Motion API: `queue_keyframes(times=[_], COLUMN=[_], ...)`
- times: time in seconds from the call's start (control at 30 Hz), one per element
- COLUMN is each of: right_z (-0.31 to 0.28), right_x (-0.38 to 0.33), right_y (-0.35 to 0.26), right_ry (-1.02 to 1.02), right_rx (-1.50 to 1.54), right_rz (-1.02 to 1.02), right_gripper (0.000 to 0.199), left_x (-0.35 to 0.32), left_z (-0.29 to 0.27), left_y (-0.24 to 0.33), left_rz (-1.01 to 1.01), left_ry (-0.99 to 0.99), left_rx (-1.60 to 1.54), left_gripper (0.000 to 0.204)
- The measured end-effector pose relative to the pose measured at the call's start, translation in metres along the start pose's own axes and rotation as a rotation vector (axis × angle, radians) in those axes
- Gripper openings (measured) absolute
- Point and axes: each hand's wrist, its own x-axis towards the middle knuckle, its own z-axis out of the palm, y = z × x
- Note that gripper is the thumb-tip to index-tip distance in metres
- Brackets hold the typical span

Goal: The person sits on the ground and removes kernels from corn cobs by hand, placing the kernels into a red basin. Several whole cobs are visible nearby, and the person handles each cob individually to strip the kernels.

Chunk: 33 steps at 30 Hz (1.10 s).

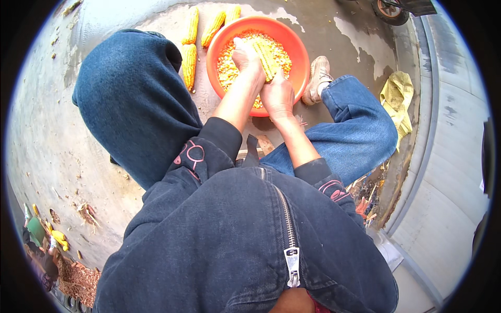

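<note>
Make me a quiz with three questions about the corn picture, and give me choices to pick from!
1. Where do the loose kernels lie?
A. in the bowl
B. on a chair
C. in a sack

2. What colour is the bowl?
A. blue
B. orange
C. white

3. What are the two hands doing?
A. resting on the knees
B. holding one corn cob over the bowl
C. holding a knife

Answers:
1 A, the kernels fill the bowl.
2 B, its rim and wall are orange.
3 B, the left hand and right hand both grip the corn cob above the kernels.
</note>
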Motion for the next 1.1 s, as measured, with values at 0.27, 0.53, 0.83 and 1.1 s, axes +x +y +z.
queue_keyframes(times=[0.27,0.53,0.83,1.1], right_z=[0.005,0.005,-0.011,-0.015], right_x=[0.010,0.013,0.010,0.012], right_y=[0.009,0.015,0.004,0.002], right_ry=[-0.182,-0.291,-0.415,-0.439], right_rx=[0.425,0.656,0.673,0.717], right_rz=[-0.031,0.004,0.204,0.296], right_gripper=[0.029,0.036,0.025,0.013], left_x=[0.007,0.015,0.020,0.012], left_z=[-0.011,-0.012,-0.009,-0.009], left_y=[0.003,0.002,0.001,0.006], left_rz=[0.101,0.232,0.337,0.396], left_ry=[-0.079,-0.140,-0.151,-0.125], left_rx=[0.114,0.272,0.412,0.583], left_gripper=[0.049,0.049,0.049,0.049])
